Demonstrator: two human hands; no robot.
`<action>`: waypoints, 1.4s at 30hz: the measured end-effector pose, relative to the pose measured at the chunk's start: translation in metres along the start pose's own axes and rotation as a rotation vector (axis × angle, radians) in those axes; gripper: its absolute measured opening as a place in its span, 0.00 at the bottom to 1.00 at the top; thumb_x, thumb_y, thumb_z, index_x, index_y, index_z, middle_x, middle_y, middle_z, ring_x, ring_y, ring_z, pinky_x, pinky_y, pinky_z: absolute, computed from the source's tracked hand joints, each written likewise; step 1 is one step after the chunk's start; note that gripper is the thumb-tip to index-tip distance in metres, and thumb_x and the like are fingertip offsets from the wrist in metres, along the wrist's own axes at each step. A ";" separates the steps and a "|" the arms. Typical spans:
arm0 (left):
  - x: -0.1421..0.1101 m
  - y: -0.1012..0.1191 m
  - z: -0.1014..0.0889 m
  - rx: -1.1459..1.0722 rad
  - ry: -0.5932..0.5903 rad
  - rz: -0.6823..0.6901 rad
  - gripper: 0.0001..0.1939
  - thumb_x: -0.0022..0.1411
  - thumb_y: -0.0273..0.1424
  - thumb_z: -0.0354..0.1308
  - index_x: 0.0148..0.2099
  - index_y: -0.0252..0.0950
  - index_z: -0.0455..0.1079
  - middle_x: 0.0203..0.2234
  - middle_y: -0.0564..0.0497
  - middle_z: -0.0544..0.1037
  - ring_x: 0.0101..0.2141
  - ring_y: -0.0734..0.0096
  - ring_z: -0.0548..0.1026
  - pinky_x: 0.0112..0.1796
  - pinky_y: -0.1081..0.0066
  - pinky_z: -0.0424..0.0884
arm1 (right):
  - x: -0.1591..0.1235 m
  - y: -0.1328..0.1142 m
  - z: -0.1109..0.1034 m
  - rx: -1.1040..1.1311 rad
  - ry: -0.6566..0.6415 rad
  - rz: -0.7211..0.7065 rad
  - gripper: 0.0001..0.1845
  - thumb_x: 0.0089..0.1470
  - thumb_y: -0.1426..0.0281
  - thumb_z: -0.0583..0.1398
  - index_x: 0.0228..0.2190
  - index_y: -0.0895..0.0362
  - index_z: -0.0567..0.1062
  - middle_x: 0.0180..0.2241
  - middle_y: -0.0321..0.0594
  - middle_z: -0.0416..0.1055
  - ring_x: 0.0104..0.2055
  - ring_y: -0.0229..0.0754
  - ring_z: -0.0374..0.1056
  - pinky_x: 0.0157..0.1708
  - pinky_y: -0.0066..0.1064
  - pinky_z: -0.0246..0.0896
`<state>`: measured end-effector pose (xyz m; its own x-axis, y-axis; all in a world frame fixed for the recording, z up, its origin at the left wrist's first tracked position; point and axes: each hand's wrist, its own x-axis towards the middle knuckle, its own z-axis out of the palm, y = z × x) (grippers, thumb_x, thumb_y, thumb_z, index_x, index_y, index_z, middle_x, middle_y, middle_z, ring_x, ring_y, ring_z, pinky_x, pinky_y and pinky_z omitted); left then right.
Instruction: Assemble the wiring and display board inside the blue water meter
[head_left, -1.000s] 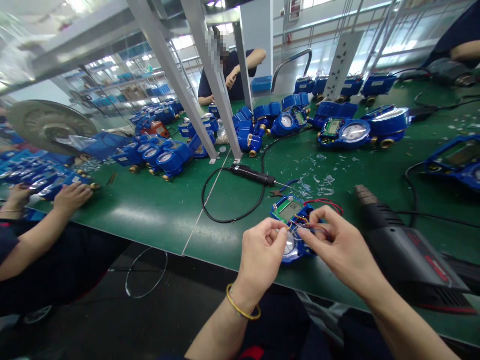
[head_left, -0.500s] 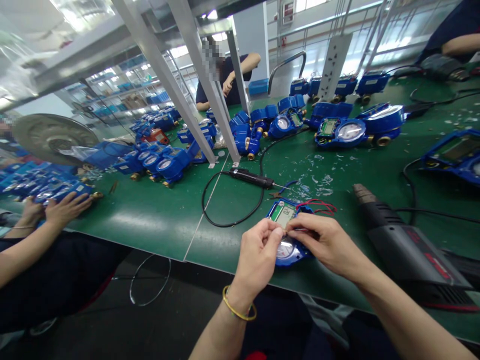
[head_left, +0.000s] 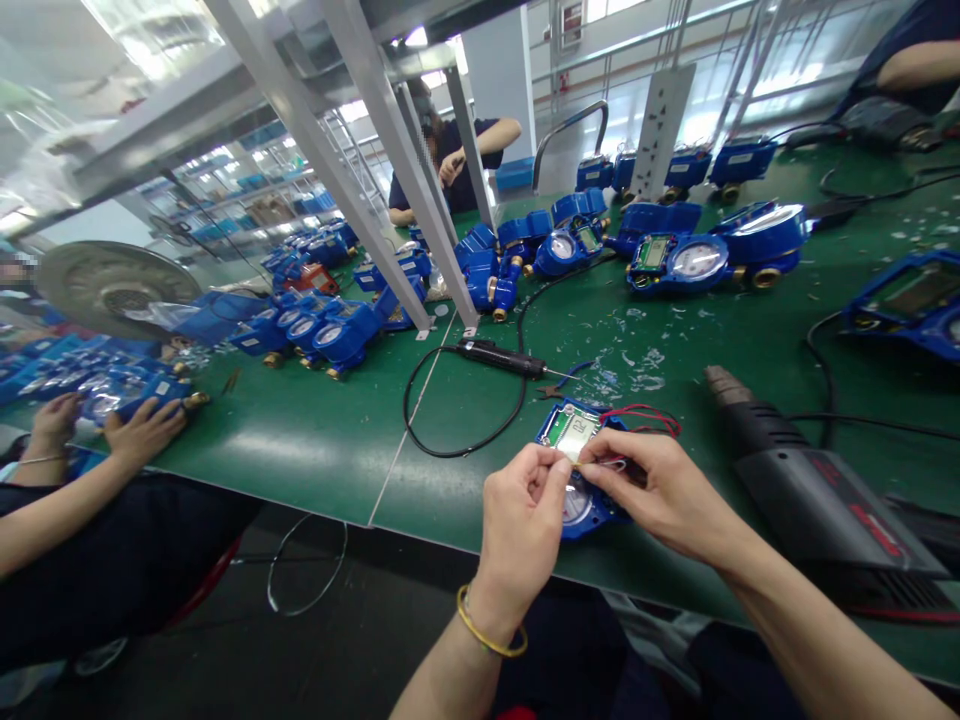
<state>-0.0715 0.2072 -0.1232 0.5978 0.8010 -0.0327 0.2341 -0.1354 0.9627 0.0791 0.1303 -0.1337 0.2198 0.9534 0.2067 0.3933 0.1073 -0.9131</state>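
Observation:
In the head view, an opened blue water meter (head_left: pixel 592 522) lies at the bench's front edge, its lit display (head_left: pixel 579 430) and green circuit board uncovered. Over its middle my left hand (head_left: pixel 525 515) is closed, thumb and forefinger pinched at the end of a thin wire (head_left: pixel 577 465). From the other side my right hand (head_left: pixel 656 485) pinches the same wire, fingertips almost touching the left ones. Fingers hide most of the wire and part of the round dial. Red and dark leads (head_left: pixel 649 415) loop out behind my right hand.
A black electric screwdriver (head_left: pixel 499 357) with a coiled cable and small cutters (head_left: pixel 555 390) lie beyond the meter. On the right rests a heat gun (head_left: pixel 810 490). More blue meters (head_left: pixel 667 255) stand behind metal posts (head_left: pixel 405 150). A co-worker's hands (head_left: pixel 142 430) touch meters on the left.
Both hands stay pinched over the meter, shifting slightly, and the wire between the fingertips shows more. The meter sits slightly lower in view. At left, the co-worker's hands and a meter have moved.

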 end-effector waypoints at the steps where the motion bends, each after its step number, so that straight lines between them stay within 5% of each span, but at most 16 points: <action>1: 0.000 0.000 0.000 0.014 0.008 0.008 0.11 0.66 0.37 0.56 0.36 0.35 0.70 0.20 0.58 0.69 0.21 0.79 0.63 0.23 0.77 0.57 | 0.000 0.000 -0.001 -0.009 0.003 0.003 0.08 0.61 0.68 0.57 0.31 0.56 0.73 0.28 0.31 0.70 0.30 0.34 0.64 0.30 0.24 0.56; 17: -0.005 -0.007 0.005 0.134 0.084 0.139 0.09 0.67 0.36 0.57 0.37 0.38 0.74 0.17 0.60 0.59 0.20 0.79 0.58 0.24 0.75 0.55 | 0.002 -0.001 -0.005 -0.014 0.041 0.028 0.15 0.59 0.62 0.59 0.25 0.57 0.71 0.22 0.32 0.68 0.25 0.34 0.62 0.25 0.24 0.54; 23: -0.004 -0.009 0.005 0.173 0.118 0.127 0.10 0.68 0.36 0.54 0.37 0.37 0.72 0.17 0.60 0.64 0.19 0.79 0.61 0.23 0.76 0.57 | 0.002 0.000 -0.006 -0.014 0.001 0.047 0.07 0.59 0.67 0.58 0.34 0.55 0.77 0.32 0.32 0.76 0.34 0.35 0.70 0.36 0.24 0.61; 31: -0.007 -0.013 0.009 0.627 0.474 0.628 0.08 0.65 0.23 0.58 0.43 0.38 0.76 0.43 0.47 0.71 0.29 0.77 0.72 0.32 0.75 0.70 | 0.003 0.004 0.005 -0.200 0.091 -0.016 0.08 0.61 0.70 0.54 0.34 0.56 0.73 0.32 0.34 0.74 0.33 0.37 0.70 0.34 0.27 0.60; 37: -0.007 -0.014 0.012 0.623 0.323 0.626 0.11 0.65 0.22 0.58 0.49 0.33 0.73 0.40 0.45 0.76 0.37 0.69 0.77 0.39 0.73 0.74 | 0.002 0.003 0.010 -0.263 0.089 -0.043 0.09 0.63 0.71 0.52 0.36 0.56 0.72 0.35 0.37 0.75 0.36 0.40 0.71 0.36 0.30 0.61; 42: -0.005 -0.012 0.008 0.543 0.263 0.559 0.06 0.66 0.23 0.57 0.43 0.35 0.75 0.35 0.49 0.76 0.35 0.71 0.76 0.40 0.73 0.73 | 0.001 0.001 0.010 -0.268 0.080 -0.045 0.08 0.62 0.72 0.53 0.36 0.56 0.72 0.34 0.37 0.75 0.36 0.40 0.71 0.36 0.30 0.61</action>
<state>-0.0708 0.2002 -0.1371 0.5529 0.6333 0.5416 0.3336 -0.7638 0.5526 0.0711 0.1346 -0.1381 0.2623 0.9230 0.2817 0.6237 0.0606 -0.7793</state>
